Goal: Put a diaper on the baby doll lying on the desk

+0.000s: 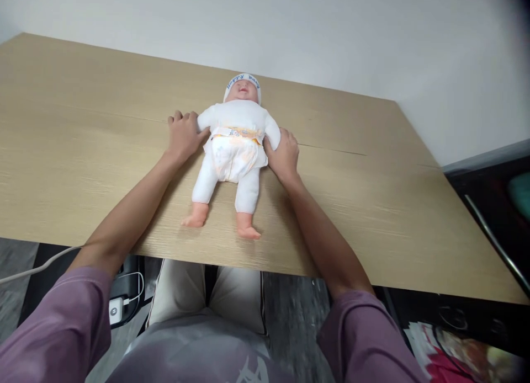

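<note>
A baby doll (241, 115) with a white cloth body lies on its back between a person's two bare hands, its head beyond them and its legs on the near side, towards the person. The left hand (184, 136) is closed around the end of the doll's arm beside it, thumb lying near the doll's side and fingers curled against the tabletop. The right hand (285, 151) is clasped on the end of the other arm, its thumb tucked between that arm and the doll's waist. Both hands cover the tips of the doll's arms

Between the hands, a white diaper (234, 158) with pale prints and an orange-patterned waist wraps the doll's hips, its loose edges flaring out just beside each hand; I cannot tell how firmly it is fastened. Past the hands, a white cap (249, 80) with blue lettering sits on the doll's head. Nearer than the hands, two bare pinkish feet rest slightly apart

Under everything, a light wooden table (351, 201) spreads well out on both sides of the hands, with a thin seam running outward from each. Beyond the hands stands a plain pale wall (290, 30). Below the left forearm, a white plug-in block (116, 311) with a cord shows under the table edge
</note>
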Demonstrator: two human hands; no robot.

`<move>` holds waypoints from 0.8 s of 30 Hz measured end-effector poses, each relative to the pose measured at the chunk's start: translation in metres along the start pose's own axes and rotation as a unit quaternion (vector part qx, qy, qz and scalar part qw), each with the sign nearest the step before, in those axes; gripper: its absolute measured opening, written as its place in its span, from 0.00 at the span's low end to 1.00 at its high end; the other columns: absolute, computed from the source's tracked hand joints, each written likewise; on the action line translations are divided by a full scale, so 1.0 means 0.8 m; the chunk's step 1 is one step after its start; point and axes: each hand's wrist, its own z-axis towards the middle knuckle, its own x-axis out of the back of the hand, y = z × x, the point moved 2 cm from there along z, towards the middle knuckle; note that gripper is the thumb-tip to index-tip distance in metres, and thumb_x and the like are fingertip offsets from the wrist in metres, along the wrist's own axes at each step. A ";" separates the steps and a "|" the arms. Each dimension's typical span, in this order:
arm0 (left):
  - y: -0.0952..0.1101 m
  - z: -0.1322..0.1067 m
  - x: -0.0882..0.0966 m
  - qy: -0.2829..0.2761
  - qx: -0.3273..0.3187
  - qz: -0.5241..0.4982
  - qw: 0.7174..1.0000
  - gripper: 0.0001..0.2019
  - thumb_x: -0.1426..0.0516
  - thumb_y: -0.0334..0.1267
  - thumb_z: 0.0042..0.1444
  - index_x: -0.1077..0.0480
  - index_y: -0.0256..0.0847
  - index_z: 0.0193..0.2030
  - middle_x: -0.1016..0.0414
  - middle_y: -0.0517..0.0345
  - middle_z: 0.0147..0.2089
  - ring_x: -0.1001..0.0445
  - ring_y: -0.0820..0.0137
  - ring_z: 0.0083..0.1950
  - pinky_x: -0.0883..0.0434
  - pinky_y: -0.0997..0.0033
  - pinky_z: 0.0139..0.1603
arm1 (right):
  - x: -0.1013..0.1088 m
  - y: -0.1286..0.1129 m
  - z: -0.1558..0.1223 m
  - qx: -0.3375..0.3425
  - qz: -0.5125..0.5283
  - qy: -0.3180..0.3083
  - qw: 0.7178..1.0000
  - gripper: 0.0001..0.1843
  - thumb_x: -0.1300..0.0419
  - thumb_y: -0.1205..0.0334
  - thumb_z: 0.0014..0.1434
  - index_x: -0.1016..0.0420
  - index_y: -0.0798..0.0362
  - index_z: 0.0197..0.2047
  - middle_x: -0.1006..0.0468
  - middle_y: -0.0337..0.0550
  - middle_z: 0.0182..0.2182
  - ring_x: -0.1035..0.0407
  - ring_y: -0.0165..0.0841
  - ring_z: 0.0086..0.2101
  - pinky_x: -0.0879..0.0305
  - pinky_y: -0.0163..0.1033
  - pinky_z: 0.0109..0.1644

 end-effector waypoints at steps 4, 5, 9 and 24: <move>0.033 -0.030 0.031 -0.050 0.048 -0.009 0.998 0.31 0.42 0.65 0.74 0.26 0.36 0.60 0.17 0.32 0.54 0.25 0.38 0.64 0.31 0.40 0.69 | 0.012 -0.019 0.003 -0.022 0.054 -0.024 0.998 0.27 0.45 0.36 0.80 0.23 0.51 0.61 0.15 0.59 0.55 0.21 0.52 0.54 0.23 0.57 0.62; 0.038 -0.048 0.045 -0.054 0.054 -0.014 0.997 0.29 0.41 0.64 0.72 0.26 0.37 0.59 0.17 0.34 0.53 0.23 0.41 0.60 0.29 0.43 0.66 | 0.024 -0.023 -0.003 -0.013 0.068 -0.030 0.997 0.28 0.45 0.35 0.79 0.23 0.50 0.60 0.14 0.57 0.54 0.21 0.51 0.53 0.22 0.55 0.60; 0.049 -0.169 0.113 -0.074 0.041 -0.017 0.996 0.26 0.39 0.63 0.69 0.27 0.40 0.55 0.17 0.41 0.49 0.20 0.46 0.52 0.26 0.50 0.56 | 0.103 -0.030 -0.062 0.057 0.122 -0.090 0.987 0.30 0.43 0.34 0.78 0.22 0.50 0.65 0.13 0.56 0.58 0.20 0.50 0.55 0.22 0.54 0.60; 0.052 -0.692 0.180 -0.305 0.019 -0.165 0.938 0.18 0.34 0.40 0.55 0.27 0.50 0.53 0.13 0.53 0.47 0.12 0.49 0.45 0.20 0.55 0.43 | 0.247 -0.083 -0.423 0.065 0.248 -0.376 0.890 0.27 0.32 0.63 0.69 0.16 0.38 0.69 0.14 0.47 0.59 0.20 0.50 0.60 0.24 0.56 0.68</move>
